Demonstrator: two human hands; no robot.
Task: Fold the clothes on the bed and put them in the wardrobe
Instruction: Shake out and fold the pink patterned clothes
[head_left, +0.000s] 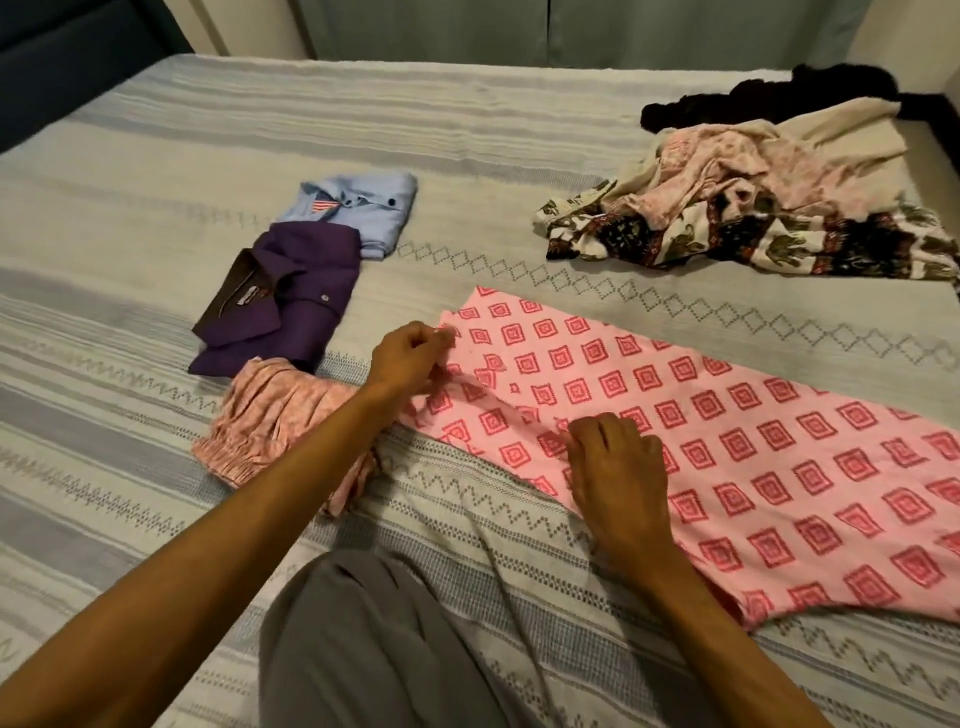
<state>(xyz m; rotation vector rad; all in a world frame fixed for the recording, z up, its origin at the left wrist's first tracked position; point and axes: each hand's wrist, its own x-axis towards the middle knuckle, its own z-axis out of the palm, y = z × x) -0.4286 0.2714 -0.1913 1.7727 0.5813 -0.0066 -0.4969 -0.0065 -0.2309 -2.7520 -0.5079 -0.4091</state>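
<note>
the pink cloth (727, 441) runs off the right edge; the left arm hides part of the folded pink garment (270, 421).

pink garment (727, 441), red squares; purple shirt (291, 306); light-blue shirt (363, 213); grey-striped bedspread (156, 156).

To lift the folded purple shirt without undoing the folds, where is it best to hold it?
Probably by its two long sides, hands sliding under the purple shirt from left and right. It lies flat, collar on top, its far end overlapping the light blue shirt.
</note>
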